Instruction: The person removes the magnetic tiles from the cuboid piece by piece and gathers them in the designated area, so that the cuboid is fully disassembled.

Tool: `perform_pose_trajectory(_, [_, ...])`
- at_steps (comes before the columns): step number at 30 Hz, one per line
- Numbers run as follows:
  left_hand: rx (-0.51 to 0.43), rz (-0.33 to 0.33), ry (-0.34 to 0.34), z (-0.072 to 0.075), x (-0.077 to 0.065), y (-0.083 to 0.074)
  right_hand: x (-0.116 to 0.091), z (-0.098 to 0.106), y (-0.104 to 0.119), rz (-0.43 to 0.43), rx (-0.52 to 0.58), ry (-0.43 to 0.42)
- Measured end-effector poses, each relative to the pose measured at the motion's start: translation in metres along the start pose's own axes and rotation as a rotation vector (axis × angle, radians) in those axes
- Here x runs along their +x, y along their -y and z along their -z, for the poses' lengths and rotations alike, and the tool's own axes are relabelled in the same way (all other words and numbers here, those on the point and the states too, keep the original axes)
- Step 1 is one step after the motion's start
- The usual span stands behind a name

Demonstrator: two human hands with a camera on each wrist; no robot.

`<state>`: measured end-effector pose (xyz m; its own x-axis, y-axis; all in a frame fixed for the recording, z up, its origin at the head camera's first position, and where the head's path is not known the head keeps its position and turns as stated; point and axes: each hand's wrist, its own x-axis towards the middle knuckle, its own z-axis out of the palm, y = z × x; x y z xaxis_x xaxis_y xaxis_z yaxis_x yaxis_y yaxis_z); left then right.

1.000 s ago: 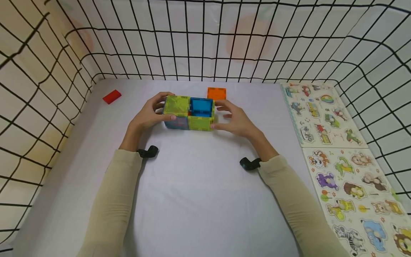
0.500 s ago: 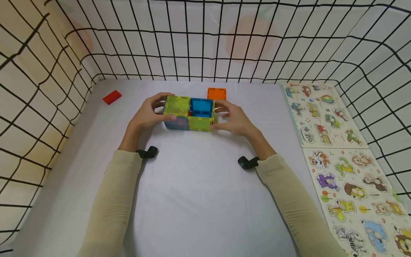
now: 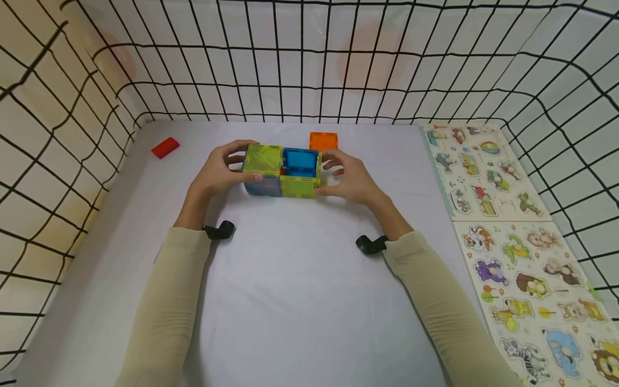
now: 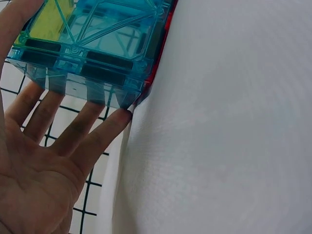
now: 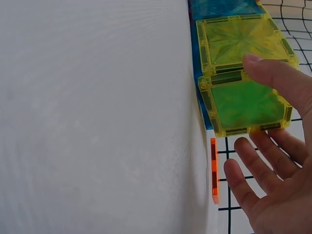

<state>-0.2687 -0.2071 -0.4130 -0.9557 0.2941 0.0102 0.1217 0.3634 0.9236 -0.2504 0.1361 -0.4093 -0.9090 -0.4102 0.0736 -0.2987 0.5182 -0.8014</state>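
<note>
A box of translucent magnetic tiles [image 3: 263,159] stands on the white cloth, two cells side by side. The left cell has a yellow-green lid; the right one is open at the top and shows blue tiles [image 3: 301,160] inside. My left hand [image 3: 220,171] grips the left cell, thumb at the front edge and fingers behind; in the left wrist view its fingertips touch a blue tile [image 4: 112,29]. My right hand [image 3: 355,177] holds the right end, its thumb on a yellow tile [image 5: 243,41] at the front corner and fingers around the far side.
An orange tile [image 3: 323,141] lies just behind the box's right cell. Farther left is a red piece [image 3: 165,148]. An open sticker book [image 3: 488,177] with animal pictures lies along the right side. A black wire grid [image 3: 290,64] encloses the back and sides.
The whole head view has shifted slightly to the left. Both hands keep their places on the tile box; the right wrist has drawn very slightly inward.
</note>
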Motion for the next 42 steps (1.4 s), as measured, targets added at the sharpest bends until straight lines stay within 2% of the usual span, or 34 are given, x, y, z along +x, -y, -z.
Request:
perform_pose_trajectory(5, [-0.016, -0.005, -0.006, 0.000, -0.001, 0.000, 0.000, 0.001, -0.001, -0.015, -0.009, -0.025])
perform_pose_trajectory(11, [-0.034, -0.014, 0.006, 0.000, -0.003, -0.002, -0.004, 0.006, -0.002, -0.024, 0.034, -0.064])
perform_pose_trajectory(20, [-0.044, -0.016, 0.007, 0.001, -0.004, 0.000, -0.005, 0.008, 0.001, -0.069, 0.075, -0.046])
perform_pose_trajectory(29, [-0.059, 0.001, 0.013, 0.001, -0.002, 0.000, -0.002, 0.031, -0.002, -0.079, -0.013, -0.046])
perform_pose_trajectory(42, [-0.066, -0.004, 0.021, 0.001, -0.001, 0.002, 0.007, 0.068, -0.026, -0.221, -0.139, -0.034])
